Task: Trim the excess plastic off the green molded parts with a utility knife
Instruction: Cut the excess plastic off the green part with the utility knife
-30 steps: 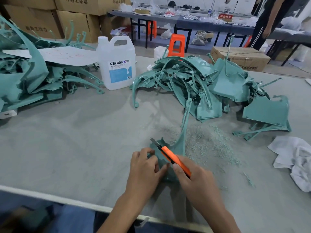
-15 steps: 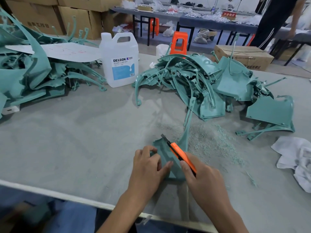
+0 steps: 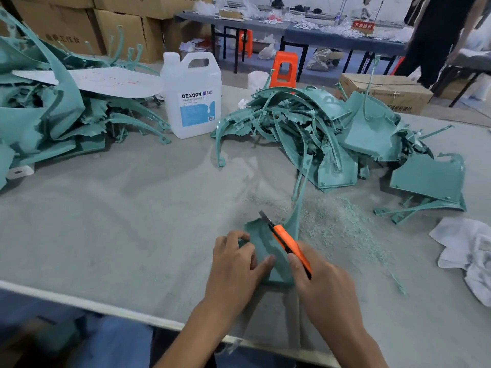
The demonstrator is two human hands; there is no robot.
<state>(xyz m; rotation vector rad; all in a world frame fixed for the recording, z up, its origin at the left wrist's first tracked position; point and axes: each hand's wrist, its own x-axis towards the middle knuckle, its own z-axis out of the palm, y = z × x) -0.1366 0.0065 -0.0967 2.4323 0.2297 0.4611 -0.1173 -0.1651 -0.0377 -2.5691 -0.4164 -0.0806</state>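
Note:
A green molded part (image 3: 265,241) lies flat on the grey table near the front edge, its long thin arm reaching up towards the right-hand pile. My left hand (image 3: 236,264) presses on the part's left side, thumb and fingers gripping it. My right hand (image 3: 318,282) grips an orange utility knife (image 3: 285,241); its bare blade points up and left over the part's upper edge. A spread of green shavings (image 3: 337,224) covers the table just right of the part.
A big heap of green parts (image 3: 345,134) lies at the back right, another heap (image 3: 53,112) at the back left under a white sheet. A white DEXCON jug (image 3: 191,94) stands between them. White rags (image 3: 470,251) lie at the right. A person stands far right.
The knife has slid a little up and away along the part, its blade now past the upper edge. My left hand keeps its hold. The view has shifted slightly.

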